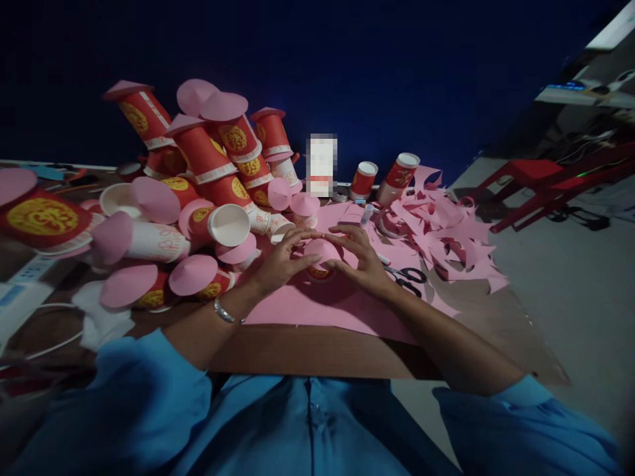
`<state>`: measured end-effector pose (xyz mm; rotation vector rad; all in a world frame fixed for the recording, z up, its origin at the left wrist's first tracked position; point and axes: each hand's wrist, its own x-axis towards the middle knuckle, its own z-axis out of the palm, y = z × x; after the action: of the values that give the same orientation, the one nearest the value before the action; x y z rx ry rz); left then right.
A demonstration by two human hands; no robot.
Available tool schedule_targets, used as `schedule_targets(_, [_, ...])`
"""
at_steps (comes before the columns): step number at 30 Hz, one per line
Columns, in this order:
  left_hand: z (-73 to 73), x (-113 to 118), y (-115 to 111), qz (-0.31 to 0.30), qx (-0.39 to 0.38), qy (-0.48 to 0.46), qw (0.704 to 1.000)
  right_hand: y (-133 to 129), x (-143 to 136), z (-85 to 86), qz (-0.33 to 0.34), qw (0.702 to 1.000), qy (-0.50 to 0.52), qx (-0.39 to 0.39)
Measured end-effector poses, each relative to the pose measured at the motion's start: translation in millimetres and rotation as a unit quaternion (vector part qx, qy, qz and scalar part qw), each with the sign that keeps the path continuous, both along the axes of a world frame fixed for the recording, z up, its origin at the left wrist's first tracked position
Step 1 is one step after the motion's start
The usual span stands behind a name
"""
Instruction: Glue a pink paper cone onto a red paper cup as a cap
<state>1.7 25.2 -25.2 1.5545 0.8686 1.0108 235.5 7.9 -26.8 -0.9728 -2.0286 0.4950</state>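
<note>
In front of me, a pink paper cone (321, 250) sits on top of a red paper cup (320, 274) with a gold print. Most of the cup is hidden beneath the cone. My left hand (282, 263) curves round the cone's left side, thumb at its near edge. From the right, my right hand (366, 264) cups the same cone, with its thumb on the near side. The fingertips of both hands come close together behind it. Under the cup lies a pink paper sheet (302, 307). Black-handled scissors (409, 277) rest just right of my right hand.
Many cone-topped red and white cups (198, 149) are heaped and stacked at the left. Pink paper scraps (446, 228) pile up at the right. Two red cups (364, 180) and a propped phone (321, 165) stand at the back. A red stool (533, 178) is beyond the table's right edge.
</note>
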Motion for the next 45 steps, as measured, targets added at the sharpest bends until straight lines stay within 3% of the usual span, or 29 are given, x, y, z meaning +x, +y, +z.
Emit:
schedule_targets(5, [-1.3,-1.7,0.0,-0.006,0.023,0.013,1.0,-1.3,-1.2,0.1,0.0,1.0,0.01,0.001])
schedule_targets(12, [8.5,-1.0,-5.7,0.0,0.042,0.056,0.998,-2.1,-3.1,1.9,-0.004,1.0,0.015,-0.016])
schedule_targets(17, [6.8,-1.1,-5.5,-0.011,0.008,0.02,1.0,-2.0,-1.7,0.8,-0.005,0.999,0.029,-0.017])
schedule_targets(24, [1.2,1.5,-2.8,0.006,-0.062,-0.061,0.996,8.6,3.3,-9.6,-0.081,0.992,0.092,-0.024])
schedule_targets(36, [-1.8,1.5,-3.5,0.0,-0.083,-0.051,0.995,2.8,-0.7,-3.0,-0.021,0.996,0.08,-0.043])
schedule_targets(45, [1.6,0.5,-4.2,-0.013,-0.071,-0.035,0.997,1.7,0.2,0.6,-0.017,0.997,0.061,-0.039])
